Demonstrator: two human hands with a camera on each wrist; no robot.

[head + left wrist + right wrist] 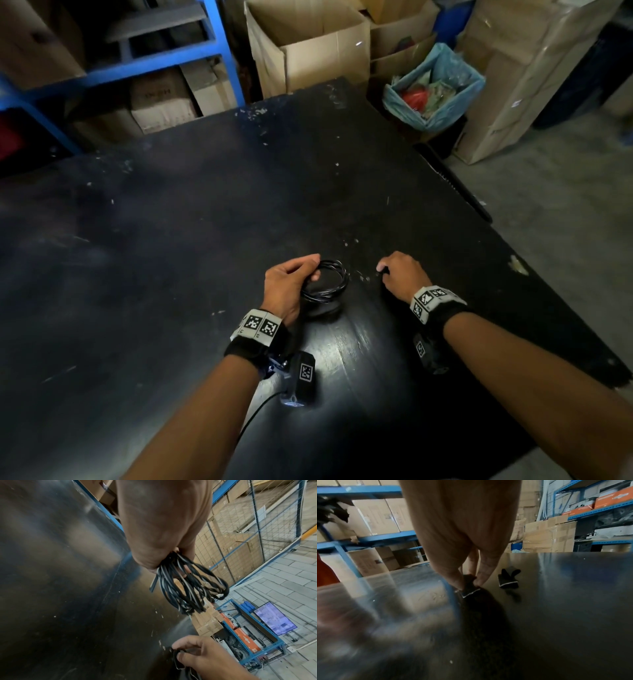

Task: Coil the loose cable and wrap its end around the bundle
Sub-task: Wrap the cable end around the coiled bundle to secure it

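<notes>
You'll find no text you can read here; the box (161, 97) under the blue shelf carries faint print, too blurred to make out; the orange boxes (613, 499) bear pale lettering, illegible; the wristbands (257, 325) show only square coded markers.

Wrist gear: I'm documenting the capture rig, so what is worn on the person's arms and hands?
Both forearms are bare, no sleeves or gloves. Each wrist carries a black strap topped by a grey band of black-and-white square markers. A black camera block with its own marker hangs under the left wrist, trailing a thin black cable.
</notes>
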